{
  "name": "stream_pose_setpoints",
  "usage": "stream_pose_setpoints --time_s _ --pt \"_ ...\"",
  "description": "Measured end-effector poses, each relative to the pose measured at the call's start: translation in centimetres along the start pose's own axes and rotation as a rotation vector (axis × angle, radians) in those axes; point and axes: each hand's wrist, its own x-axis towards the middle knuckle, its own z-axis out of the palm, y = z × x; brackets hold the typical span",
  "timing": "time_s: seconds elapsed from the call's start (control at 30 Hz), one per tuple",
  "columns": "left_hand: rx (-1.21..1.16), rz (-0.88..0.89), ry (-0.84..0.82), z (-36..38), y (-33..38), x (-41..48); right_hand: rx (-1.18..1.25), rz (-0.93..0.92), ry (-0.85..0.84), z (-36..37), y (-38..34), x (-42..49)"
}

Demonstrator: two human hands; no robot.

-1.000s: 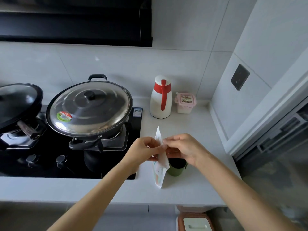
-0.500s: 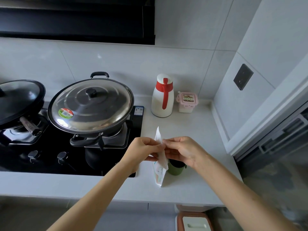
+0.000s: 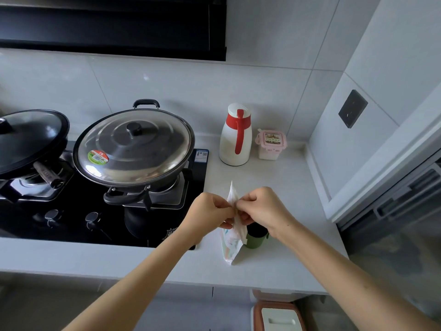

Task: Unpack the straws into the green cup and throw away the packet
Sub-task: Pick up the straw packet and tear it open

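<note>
Left hand [image 3: 210, 211] and right hand [image 3: 260, 209] each pinch the top edge of the packet [image 3: 236, 231], held upright over the desk [image 3: 286, 187], just beside the green cup [image 3: 256, 241]; the step in hand looks like tearing it open; next, pull the edges apart and tip the straws [image 3: 226, 249] into the cup; a lidded pan [image 3: 133, 146], flask [image 3: 235, 134] and pink box [image 3: 270, 144] stand well clear; a bin [image 3: 278, 317] sits below.

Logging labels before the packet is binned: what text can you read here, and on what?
Nothing reads clearly.
On the lid sticker: print too small.
On the hob label: blurred.
On the pink box lid: label blurred.
On the straw packet: coloured print, unreadable.
</note>
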Motion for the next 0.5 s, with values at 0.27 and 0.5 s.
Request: stream_pose_setpoints --time_s 0.27,0.5 --pt "0.240 0.055 0.102 0.7 0.5 -0.6 -0.276 -0.109 0.017 0.2 -0.6 -0.2" --pt "0.395 0.095 0.215 -1.5 0.1 -1.4 -0.496 -0.198 0.196 -0.1 -0.3 -1.5"
